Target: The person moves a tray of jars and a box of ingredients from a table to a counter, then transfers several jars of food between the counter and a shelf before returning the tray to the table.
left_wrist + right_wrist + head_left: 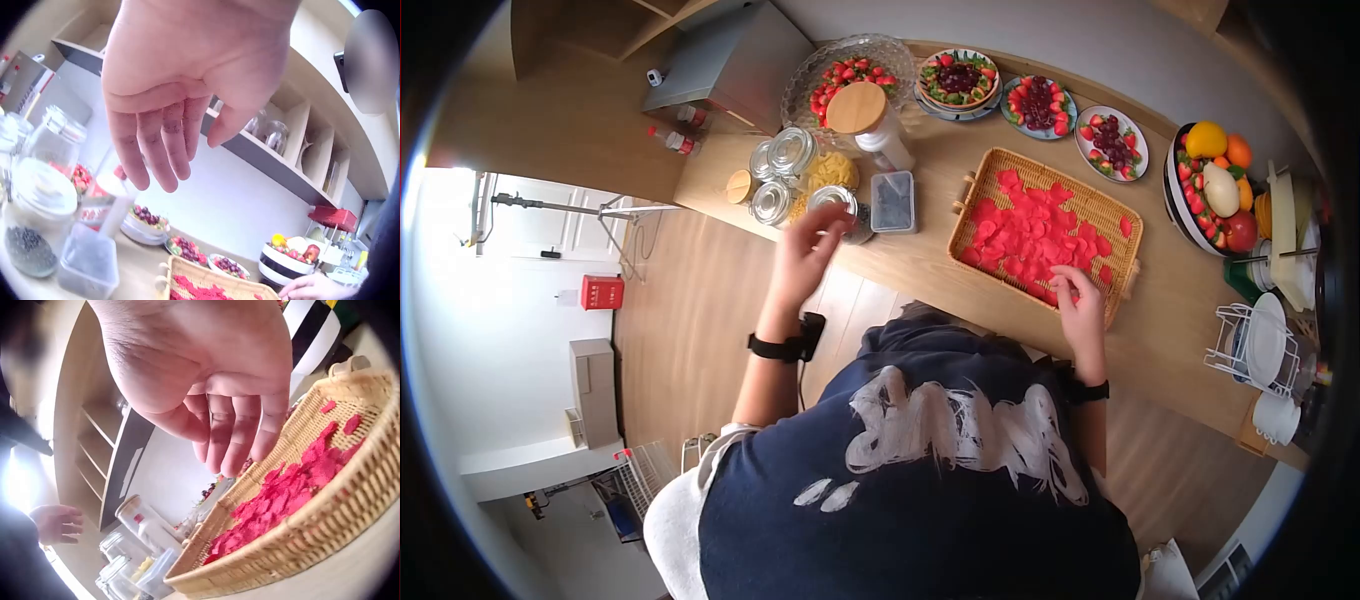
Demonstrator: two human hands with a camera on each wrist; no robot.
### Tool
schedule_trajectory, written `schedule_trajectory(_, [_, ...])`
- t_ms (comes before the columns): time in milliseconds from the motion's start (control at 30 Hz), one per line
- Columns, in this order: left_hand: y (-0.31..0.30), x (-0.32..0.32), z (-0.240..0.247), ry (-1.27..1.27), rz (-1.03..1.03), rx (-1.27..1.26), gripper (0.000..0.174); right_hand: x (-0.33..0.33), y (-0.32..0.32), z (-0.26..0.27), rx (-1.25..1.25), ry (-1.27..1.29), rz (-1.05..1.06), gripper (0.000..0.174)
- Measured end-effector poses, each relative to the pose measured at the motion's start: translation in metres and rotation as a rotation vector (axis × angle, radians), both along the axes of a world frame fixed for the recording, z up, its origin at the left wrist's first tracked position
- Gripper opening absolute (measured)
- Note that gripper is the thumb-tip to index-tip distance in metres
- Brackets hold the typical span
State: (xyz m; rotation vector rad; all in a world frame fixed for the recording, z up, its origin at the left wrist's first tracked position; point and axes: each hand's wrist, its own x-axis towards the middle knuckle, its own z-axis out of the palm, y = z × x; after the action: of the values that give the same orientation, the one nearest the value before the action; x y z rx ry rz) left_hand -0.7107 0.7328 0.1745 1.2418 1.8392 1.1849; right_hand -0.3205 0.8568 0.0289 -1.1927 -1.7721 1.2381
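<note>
So the wicker basket (pixel 312 537) is sitting on the wooden counter (pixel 1170 335) right in front of the person, and red petals (pixel 1035 235) are lying in a loose heap across much of its bottom. As far as I'm seeing, that part is looking well along: the petals are already resting inside, though they're bunching up unevenly and the weave is showing near the edges. I can't tell if more are meant to go in.

The right hand (pixel 1083 308) is hovering at the near side of the basket, fingers bending loosely and close together, and it isn't visibly holding anything. The left hand (pixel 803 262) is hanging near the glass jars, its fingers drooping loosely with small gaps between them, also gripping nothing. Dark specks are showing on those fingers.

Around the left hand, a jar of dark grains (pixel 30 250) is standing beside a clear plastic container (pixel 893 203), with a wooden-lidded canister (pixel 858 108) just behind.

Farther back, strawberries (pixel 850 85) are filling a glass dish, and 3 fruit arrangements are lining up by the wall, already plated. A black-and-white bowl (pixel 286 270) is holding mixed fruit off to the right.
</note>
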Motion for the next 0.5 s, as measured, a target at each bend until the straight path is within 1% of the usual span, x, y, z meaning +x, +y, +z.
schedule_trajectory(33, [0.001, -0.017, 0.004, -0.01, 0.01, 0.053, 0.029, -0.011, 0.0, 0.008, 0.017, -0.013, -0.004, 0.019])
schedule_trajectory(100, [0.01, -0.05, 0.013, 0.058, 0.056, 0.091, 0.028, -0.038, 0.002, 0.026, 0.058, 0.039, 0.032, 0.029])
schedule_trajectory(133, [0.015, -0.067, 0.015, 0.086, 0.075, 0.111, 0.028, -0.05, 0.007, 0.031, 0.02, -0.003, 0.093, 0.042])
schedule_trajectory(167, [0.02, -0.084, 0.016, 0.114, 0.093, 0.131, 0.028, -0.067, 0.012, 0.035, 0.039, -0.018, 0.084, 0.042])
schedule_trajectory(233, [0.03, -0.114, 0.02, 0.193, 0.079, 0.208, 0.029, -0.112, 0.02, 0.042, 0.091, -0.08, 0.144, 0.055])
schedule_trajectory(300, [0.039, -0.144, 0.021, 0.222, 0.082, 0.291, 0.028, -0.165, 0.031, 0.041, 0.166, -0.083, 0.201, 0.077])
schedule_trajectory(367, [0.042, -0.173, 0.024, 0.255, 0.079, 0.309, 0.027, -0.224, 0.042, 0.036, 0.108, -0.053, 0.164, 0.099])
schedule_trajectory(433, [0.04, -0.195, 0.027, 0.246, 0.082, 0.351, 0.026, -0.276, 0.053, 0.019, 0.239, -0.066, 0.118, 0.116])
schedule_trajectory(500, [0.035, -0.218, 0.021, 0.22, 0.062, 0.336, 0.026, -0.323, 0.059, 0.018, 0.217, 0.028, 0.058, 0.119])
